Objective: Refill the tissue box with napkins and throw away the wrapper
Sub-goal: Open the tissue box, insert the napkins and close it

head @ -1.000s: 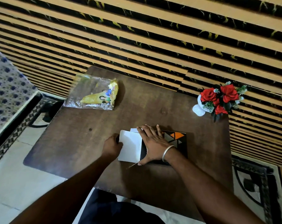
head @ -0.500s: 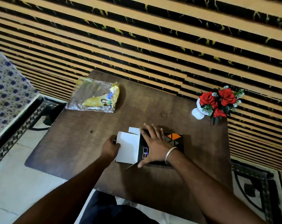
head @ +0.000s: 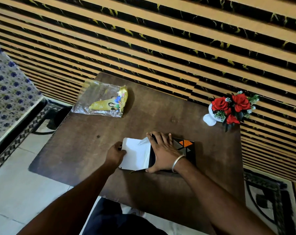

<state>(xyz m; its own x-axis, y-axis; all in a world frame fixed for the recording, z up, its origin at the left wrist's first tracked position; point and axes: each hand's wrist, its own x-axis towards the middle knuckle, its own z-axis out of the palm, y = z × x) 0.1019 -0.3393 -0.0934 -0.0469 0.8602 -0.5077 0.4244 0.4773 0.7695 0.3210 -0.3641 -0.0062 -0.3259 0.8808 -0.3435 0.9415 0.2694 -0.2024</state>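
Now the white napkins (head: 137, 154) stand further out of the black tissue box's (head: 186, 150) left end than a second ago, so the stack is not yet seated. The left hand (head: 114, 154) pinches their outer edge; the right hand (head: 164, 152) lies flat, steadying the box. The emptied wrapper (head: 101, 100) waits at the table's (head: 177, 116) far-left corner.

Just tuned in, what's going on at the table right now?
A person is working on the black tissue box on the brown table. The right hand lies flat on the box, and the left hand holds its white end flap, which is open. The empty wrapper lies at the far left corner, not yet thrown away.
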